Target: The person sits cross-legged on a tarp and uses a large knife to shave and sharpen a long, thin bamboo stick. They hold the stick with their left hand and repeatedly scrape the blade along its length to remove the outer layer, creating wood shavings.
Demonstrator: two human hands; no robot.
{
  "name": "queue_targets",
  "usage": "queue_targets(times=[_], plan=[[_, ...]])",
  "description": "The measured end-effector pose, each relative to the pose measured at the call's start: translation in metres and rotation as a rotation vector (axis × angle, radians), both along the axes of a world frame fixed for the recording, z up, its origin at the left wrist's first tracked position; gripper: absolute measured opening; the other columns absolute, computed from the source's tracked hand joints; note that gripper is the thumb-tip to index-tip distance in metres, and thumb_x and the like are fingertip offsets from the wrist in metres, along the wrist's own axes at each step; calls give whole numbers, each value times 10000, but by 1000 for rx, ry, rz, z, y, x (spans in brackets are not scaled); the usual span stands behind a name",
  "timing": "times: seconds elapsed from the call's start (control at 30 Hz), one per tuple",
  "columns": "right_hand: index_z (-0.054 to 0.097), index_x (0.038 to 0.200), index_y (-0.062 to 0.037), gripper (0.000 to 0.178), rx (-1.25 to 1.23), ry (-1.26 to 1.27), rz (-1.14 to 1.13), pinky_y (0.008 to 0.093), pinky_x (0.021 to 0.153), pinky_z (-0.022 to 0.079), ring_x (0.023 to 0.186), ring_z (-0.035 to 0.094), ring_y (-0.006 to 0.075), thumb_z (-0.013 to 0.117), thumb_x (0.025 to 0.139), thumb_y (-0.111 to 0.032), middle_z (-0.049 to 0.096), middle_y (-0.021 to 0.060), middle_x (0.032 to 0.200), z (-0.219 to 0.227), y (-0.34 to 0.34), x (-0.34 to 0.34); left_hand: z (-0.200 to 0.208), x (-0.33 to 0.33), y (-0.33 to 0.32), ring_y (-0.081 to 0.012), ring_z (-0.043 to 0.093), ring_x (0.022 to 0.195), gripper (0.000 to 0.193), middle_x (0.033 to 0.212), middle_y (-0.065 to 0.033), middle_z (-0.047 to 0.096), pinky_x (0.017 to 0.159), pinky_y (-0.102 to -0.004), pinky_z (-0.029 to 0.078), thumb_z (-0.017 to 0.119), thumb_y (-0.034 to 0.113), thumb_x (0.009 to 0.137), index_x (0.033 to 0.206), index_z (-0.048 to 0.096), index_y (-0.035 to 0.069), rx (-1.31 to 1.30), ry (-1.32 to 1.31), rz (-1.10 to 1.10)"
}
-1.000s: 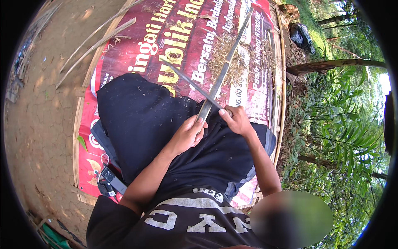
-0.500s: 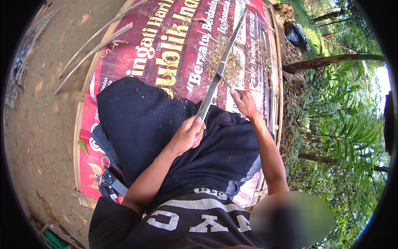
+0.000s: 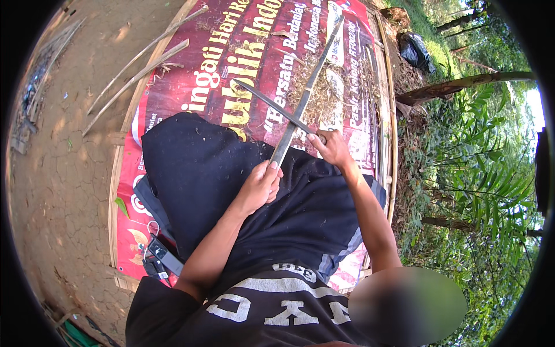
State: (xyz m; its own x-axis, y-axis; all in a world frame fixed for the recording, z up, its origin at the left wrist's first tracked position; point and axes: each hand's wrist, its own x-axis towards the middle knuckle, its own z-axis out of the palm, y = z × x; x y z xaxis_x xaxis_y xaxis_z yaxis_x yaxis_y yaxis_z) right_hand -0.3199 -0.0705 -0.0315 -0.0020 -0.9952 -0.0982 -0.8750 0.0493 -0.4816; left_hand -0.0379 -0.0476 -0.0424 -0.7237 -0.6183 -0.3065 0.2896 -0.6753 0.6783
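Note:
My left hand (image 3: 260,186) is closed round the near end of a long bamboo strip (image 3: 317,72), which slants up and away to the right over my lap. In my right hand (image 3: 335,151) is the handle of a knife with a long dark blade (image 3: 267,100). The blade lies across the strip a little beyond my left hand, and its tip points to the far left. Curly pale shavings (image 3: 332,98) are scattered beneath and beside the strip. Dark cloth (image 3: 196,168) covers my legs.
I sit on a red printed banner (image 3: 179,92) spread over a bamboo-edged platform. Two thin sticks (image 3: 144,69) jut over its left edge. A grey device with a cable (image 3: 165,255) lies by my left leg. Bare earth is at left; a black bag (image 3: 415,51), a trunk (image 3: 462,85) and plants at right.
My right hand has drawn the knife nearer along the bamboo strip, and more of its blade now reaches past the strip to the left. My left hand keeps its grip.

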Motion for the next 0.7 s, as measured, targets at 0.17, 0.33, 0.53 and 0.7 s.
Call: queue_targets(times=[0.17,0.33,0.53,0.7], plan=[[695,801,4,544,39,71,271,474,597,473,595,586,430,586,936,-512,562,217,587,20,21,36,5,1,6,-43,289,434,324,592,40,346,397,-232,264,391,330,1092,955,467,46,28,14,0],[689,784,0,527,-39,-87,136,467,634,492,615,608,425,578,930,-493,612,206,623,-12,3,-23,6,-8,1,-41,291,427,319,588,43,347,393,-233,252,390,320,1093,957,470,43,-1,-20,37],[669,751,-3,549,-27,48,63,480,602,489,592,594,428,589,938,-513,592,199,593,12,22,29,2,7,-6,-48,272,424,336,587,36,331,393,-236,247,388,341,1093,952,466,46,93,70,35],[660,730,-28,594,-9,79,281,490,583,482,593,601,420,608,888,-598,579,189,576,17,31,37,7,2,9,-46,261,421,328,583,38,331,396,-233,237,381,348,1094,963,469,60,51,55,10]])
